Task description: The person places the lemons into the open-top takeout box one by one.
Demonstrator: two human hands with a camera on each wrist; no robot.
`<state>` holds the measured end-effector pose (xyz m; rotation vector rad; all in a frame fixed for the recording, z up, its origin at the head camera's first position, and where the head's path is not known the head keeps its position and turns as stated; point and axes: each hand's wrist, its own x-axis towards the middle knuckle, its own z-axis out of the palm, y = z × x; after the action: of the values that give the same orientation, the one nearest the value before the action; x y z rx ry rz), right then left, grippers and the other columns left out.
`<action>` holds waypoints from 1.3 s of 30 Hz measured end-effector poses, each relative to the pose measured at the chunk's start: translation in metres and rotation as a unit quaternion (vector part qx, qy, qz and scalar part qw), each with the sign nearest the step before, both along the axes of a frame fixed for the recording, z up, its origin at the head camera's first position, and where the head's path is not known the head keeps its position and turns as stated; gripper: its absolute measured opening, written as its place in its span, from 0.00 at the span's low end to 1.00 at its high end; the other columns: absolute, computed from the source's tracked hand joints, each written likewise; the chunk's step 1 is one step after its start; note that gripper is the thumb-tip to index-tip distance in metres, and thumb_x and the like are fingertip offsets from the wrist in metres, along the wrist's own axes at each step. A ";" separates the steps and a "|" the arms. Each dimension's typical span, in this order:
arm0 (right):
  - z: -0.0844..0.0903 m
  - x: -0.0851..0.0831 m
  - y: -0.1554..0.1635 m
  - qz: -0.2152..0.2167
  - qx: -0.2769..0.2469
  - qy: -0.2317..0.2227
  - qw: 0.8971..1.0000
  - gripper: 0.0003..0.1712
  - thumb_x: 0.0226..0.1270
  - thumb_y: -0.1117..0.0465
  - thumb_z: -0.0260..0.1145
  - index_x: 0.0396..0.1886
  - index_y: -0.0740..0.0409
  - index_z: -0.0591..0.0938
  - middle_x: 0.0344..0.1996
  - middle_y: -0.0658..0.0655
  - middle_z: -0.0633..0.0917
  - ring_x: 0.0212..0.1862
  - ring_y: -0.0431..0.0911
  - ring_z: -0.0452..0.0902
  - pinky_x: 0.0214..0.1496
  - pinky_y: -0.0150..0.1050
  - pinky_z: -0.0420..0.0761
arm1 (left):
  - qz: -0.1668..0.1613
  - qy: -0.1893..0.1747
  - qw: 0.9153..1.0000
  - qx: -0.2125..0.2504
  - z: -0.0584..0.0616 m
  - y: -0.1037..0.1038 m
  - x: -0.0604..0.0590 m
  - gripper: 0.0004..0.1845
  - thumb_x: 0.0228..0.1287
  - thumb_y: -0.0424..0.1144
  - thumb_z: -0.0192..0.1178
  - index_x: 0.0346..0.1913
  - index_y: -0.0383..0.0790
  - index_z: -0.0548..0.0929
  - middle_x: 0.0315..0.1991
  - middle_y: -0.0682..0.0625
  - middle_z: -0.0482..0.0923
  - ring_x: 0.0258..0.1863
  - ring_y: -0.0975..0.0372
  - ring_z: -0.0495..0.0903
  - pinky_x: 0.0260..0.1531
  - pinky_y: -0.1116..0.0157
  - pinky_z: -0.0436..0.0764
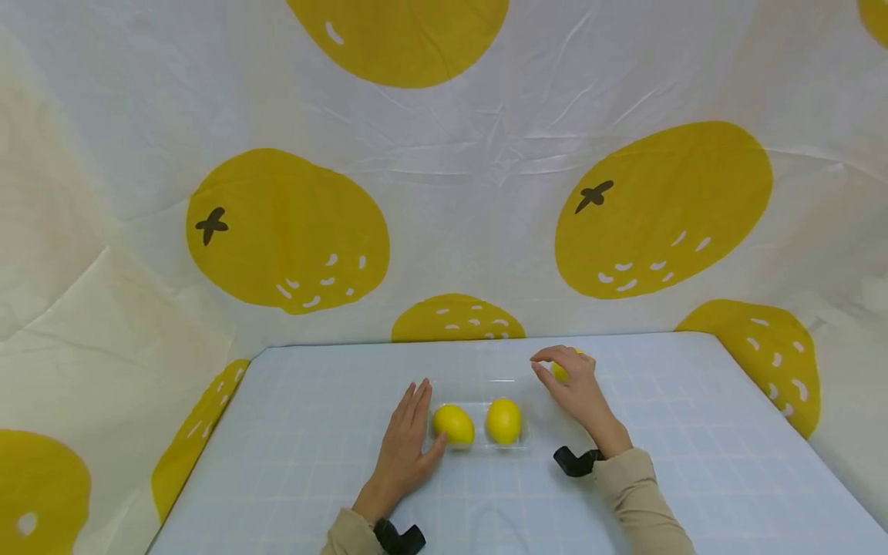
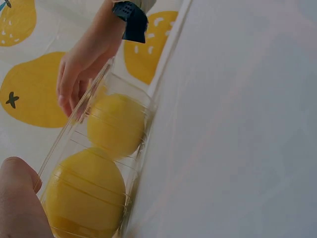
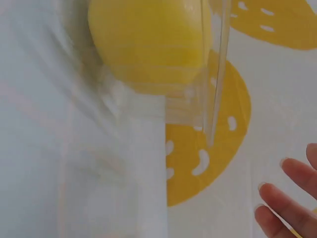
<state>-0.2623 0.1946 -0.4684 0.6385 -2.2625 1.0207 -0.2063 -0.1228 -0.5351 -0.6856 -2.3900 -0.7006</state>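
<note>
Two yellow lemons, a left one (image 1: 454, 425) and a right one (image 1: 503, 421), sit side by side in a clear ribbed plastic container (image 1: 480, 445) on the table. My left hand (image 1: 408, 445) lies along the container's left side with straight fingers; its thumb (image 2: 20, 186) is right at the rim. Beyond the container, to the right, my right hand (image 1: 573, 388) hovers with loosely bent, spread fingers. A third lemon (image 1: 559, 373) shows between its thumb and index finger, mostly hidden by the hand. The fingertips reach past that lemon on the left and do not close round it.
A pale blue checked cloth (image 1: 312, 432) covers the table. A white curtain (image 1: 472, 231) printed with large yellow fruit hangs behind and along the sides. Black wrist mounts (image 1: 398, 537) sit on both forearms, close to the tabletop.
</note>
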 end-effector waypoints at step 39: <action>-0.063 -0.010 0.034 -0.109 -0.018 -0.111 0.988 0.32 0.55 0.70 0.71 0.62 0.54 0.77 0.64 0.65 0.71 0.60 0.69 0.59 0.53 0.65 0.59 | 0.001 0.003 1.000 -0.009 -0.002 -0.001 -0.001 0.40 0.65 0.49 0.55 0.74 0.29 0.60 0.75 0.40 0.59 0.72 0.41 0.59 0.67 0.44 0.62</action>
<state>-0.2720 0.2289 -0.5312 0.2640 -2.4348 1.0636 -0.2076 -0.1234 -0.5368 -0.6908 -2.3950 -0.6757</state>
